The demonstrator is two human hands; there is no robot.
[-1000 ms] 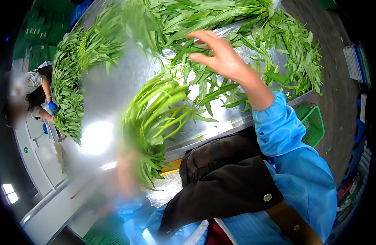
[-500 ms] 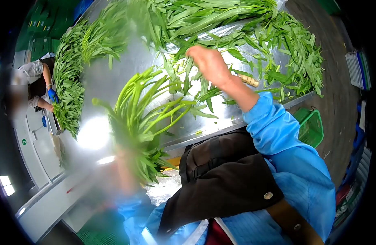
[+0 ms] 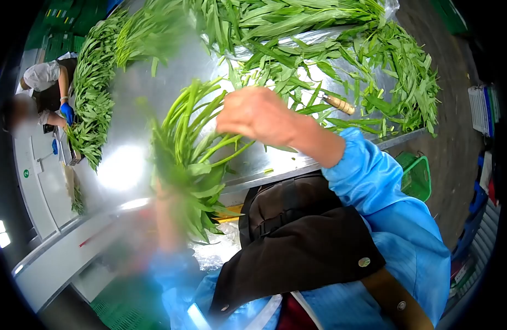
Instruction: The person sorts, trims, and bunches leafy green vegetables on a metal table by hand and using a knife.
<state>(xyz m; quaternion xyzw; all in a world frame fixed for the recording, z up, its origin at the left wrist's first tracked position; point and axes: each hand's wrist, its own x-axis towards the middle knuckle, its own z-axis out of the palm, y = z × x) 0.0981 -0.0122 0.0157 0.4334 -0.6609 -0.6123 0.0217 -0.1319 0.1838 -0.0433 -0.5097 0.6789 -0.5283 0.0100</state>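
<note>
A bunch of water spinach (image 3: 190,132) stands over the near part of the table with its cut stems upward and its leaves hanging down. My left hand (image 3: 168,212), blurred by a smear in the view, is closed around its leafy lower part. At the right side of the stems is my right hand (image 3: 259,115), back upward and fingers curled; its fingertips are hidden, so what they pinch cannot be made out. A knife with a wooden handle (image 3: 340,104) lies among loose leaves to the right of that hand, its blade mostly covered.
More water spinach (image 3: 297,22) is heaped along the metal table's (image 3: 132,110) far side, with loose leaves (image 3: 402,82) at right. A co-worker's blue-gloved hand (image 3: 67,113) touches a leafy row (image 3: 91,93) at left. A green basket (image 3: 415,176) stands below the table edge.
My right hand has come left and nearer, from over the loose leaves to the bunch's stems. The bunch stays in my left hand, slightly shifted. The knife still lies on the table.
</note>
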